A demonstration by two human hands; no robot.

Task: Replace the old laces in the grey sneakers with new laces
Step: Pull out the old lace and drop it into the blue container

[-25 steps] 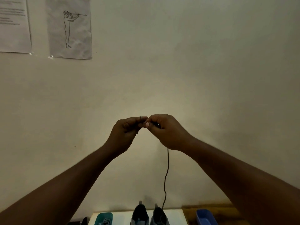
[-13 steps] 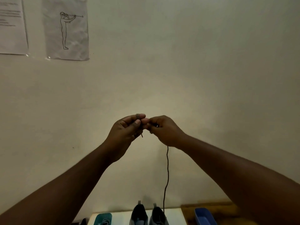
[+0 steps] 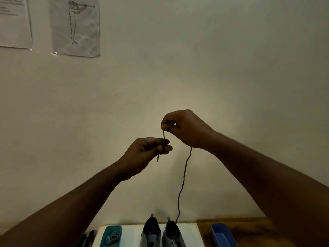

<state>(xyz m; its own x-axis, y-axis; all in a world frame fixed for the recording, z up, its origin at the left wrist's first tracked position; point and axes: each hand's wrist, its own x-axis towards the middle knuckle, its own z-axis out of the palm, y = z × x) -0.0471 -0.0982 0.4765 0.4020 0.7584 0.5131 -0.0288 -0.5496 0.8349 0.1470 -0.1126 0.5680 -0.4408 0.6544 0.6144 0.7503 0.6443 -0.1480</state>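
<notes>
Both forearms bare, no sleeves; hands (image 3: 187, 129) ungloved.

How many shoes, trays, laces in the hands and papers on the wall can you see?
Grey sneakers: 2
Trays: 2, one teal tray and one blue tray
Dark lace held by the left hand and right hand: 1
Papers on the wall: 2
Total: 7
</notes>
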